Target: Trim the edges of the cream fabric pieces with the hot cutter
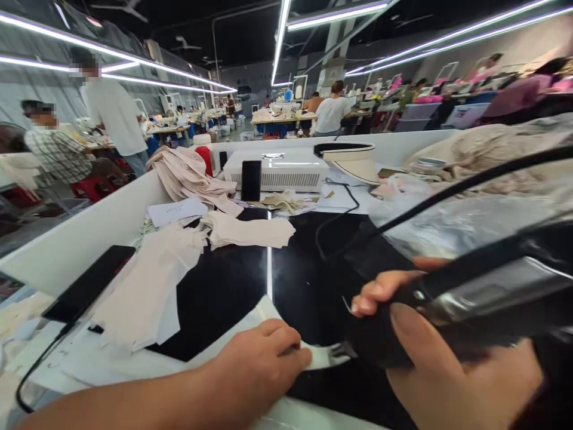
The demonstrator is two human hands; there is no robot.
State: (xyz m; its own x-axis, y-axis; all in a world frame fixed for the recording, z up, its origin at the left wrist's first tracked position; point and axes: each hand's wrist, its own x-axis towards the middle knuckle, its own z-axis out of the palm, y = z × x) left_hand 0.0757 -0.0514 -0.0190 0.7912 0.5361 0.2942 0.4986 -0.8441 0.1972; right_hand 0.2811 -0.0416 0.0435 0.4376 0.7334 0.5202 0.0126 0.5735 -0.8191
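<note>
My left hand (264,367) is closed with thumb and fingers pinching a narrow pale fabric piece (266,307). One end of that piece stretches right, to the metal tip of a black corded hand tool (483,292). My right hand (430,352) wraps round the tool's body, thumb on the near side and fingertips on the far side. Whether the tip touches or only overlaps the fabric, I cannot tell. Under both hands is a glossy black work surface (250,280). A stack of cut cream fabric pieces (147,280) lies to the left, with a smaller stack (250,231) beyond.
A black phone (251,180) leans on a white vented box (275,167) at the back, beside a cream visor (351,161). A power bank-like black slab (92,280) with a cable lies left. Clear plastic and fabric (447,221) crowd the right. People sit and stand beyond.
</note>
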